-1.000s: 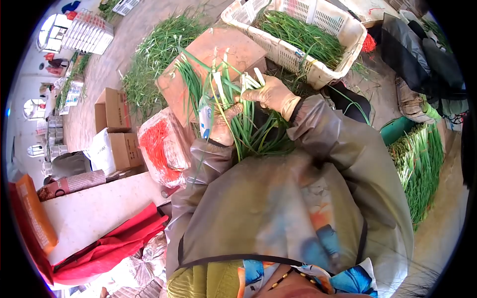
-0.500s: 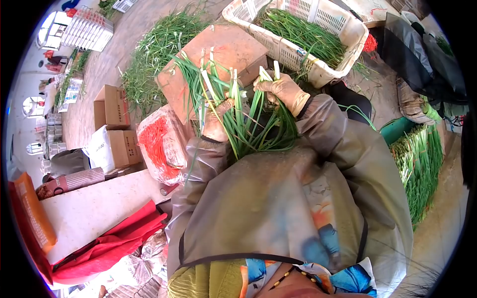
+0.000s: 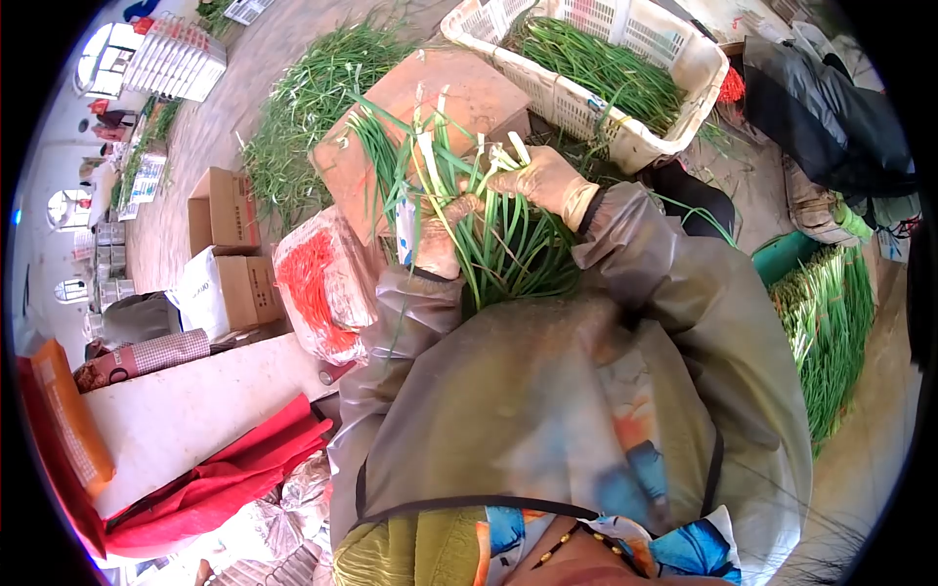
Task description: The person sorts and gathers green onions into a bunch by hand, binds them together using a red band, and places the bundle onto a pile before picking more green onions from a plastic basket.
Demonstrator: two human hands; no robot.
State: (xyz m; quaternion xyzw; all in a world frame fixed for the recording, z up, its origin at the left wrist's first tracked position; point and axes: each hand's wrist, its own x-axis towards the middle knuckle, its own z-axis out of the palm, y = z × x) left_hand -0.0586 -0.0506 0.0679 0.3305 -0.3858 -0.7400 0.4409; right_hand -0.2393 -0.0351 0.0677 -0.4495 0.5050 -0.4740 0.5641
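Both of my hands wear pale, soiled gloves. My left hand is closed around a loose bunch of garlic chives, with white stalk ends up and long green leaves hanging toward my apron. Close beside it, my right hand is closed on the pale ends of several chive stalks. The two hands nearly touch, and the leaves hide some fingers. More chives lie on the brown block-like stand just beyond my left hand.
A white plastic crate holding chives stands beyond my right hand. Red ties lie on a package at left, near cardboard boxes. Loose greens cover the floor beyond. Bundled chives stand at right.
My right hand has moved left with its stalks, closing the gap to my left hand. My left hand has shifted slightly right, still holding its bunch.
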